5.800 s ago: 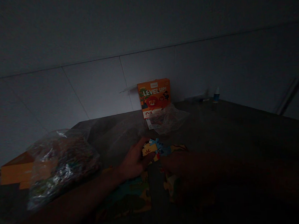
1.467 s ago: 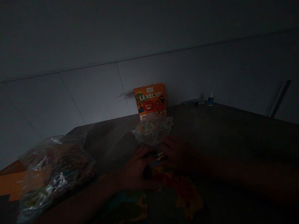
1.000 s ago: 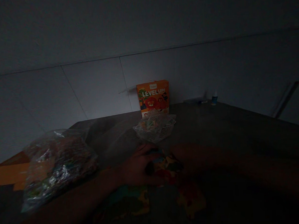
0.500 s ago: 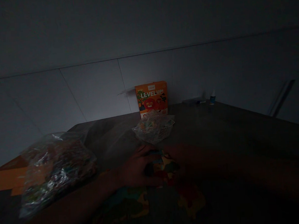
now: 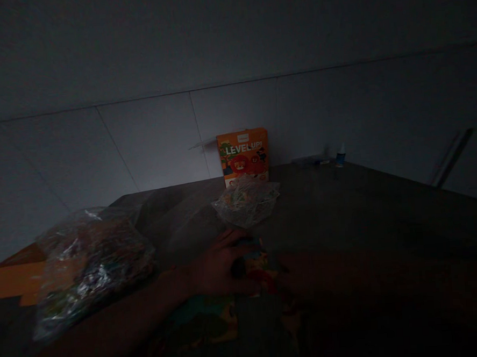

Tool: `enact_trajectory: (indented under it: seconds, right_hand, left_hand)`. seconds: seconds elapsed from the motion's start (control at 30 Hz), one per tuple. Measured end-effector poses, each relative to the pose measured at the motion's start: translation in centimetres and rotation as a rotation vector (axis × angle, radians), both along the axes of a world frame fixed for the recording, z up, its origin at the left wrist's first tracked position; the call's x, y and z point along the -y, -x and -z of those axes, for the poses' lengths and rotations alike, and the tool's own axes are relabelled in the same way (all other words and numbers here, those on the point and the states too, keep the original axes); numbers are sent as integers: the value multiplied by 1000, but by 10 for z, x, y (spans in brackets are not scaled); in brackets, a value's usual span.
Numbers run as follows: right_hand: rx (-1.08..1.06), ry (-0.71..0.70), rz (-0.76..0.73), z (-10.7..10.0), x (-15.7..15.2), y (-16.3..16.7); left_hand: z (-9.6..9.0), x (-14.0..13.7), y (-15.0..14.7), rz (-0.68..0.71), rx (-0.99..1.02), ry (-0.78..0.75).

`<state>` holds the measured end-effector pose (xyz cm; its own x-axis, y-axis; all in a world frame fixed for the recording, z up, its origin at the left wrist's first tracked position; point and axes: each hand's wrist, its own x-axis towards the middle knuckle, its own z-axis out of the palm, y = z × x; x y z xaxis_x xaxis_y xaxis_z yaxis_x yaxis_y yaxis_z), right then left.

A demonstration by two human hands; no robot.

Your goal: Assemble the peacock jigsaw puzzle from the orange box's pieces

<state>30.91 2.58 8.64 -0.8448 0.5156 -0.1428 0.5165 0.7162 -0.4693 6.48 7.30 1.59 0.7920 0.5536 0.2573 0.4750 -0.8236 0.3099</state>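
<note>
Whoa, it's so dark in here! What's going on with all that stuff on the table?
A person has the left hand spread at some colourful puzzle pieces, with the right hand close beside them; it's too dark to tell if it holds one. Another puzzle section lies nearer the person. At the back, an orange LEVEL UP! box stands upright behind a clear bag, and a bigger bag lies off to the left.

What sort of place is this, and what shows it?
Probably a dim indoor room, perhaps for play: jigsaw pieces lie on the table and a LEVEL UP! box stands behind them.
</note>
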Motion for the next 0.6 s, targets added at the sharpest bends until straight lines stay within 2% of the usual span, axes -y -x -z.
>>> enact_trajectory:
  seconds: [0.07,0.1,0.2,0.3,0.47,0.53,0.6]
  right_hand:
    - [18,96,-103,6,-2,5]
    - [15,130,-106,8,-4,6]
    - [61,174,-11,7,-8,5]
    - [129,116,23,5,-7,2]
    - [64,-106,231,20,-9,7]
    - [50,-88,269,28,-13,11]
    - [53,-2,291,31,-16,13]
  left_hand:
    - [0,0,0,-2,1,-10]
    - [0,0,0,-5,2,-13]
    - [-1,0,0,-13,0,-14]
    - [-2,3,1,-4,-2,-9]
    - [-3,5,3,60,-6,20]
    - [-3,5,3,74,-24,21]
    - [-4,4,3,71,-53,14]
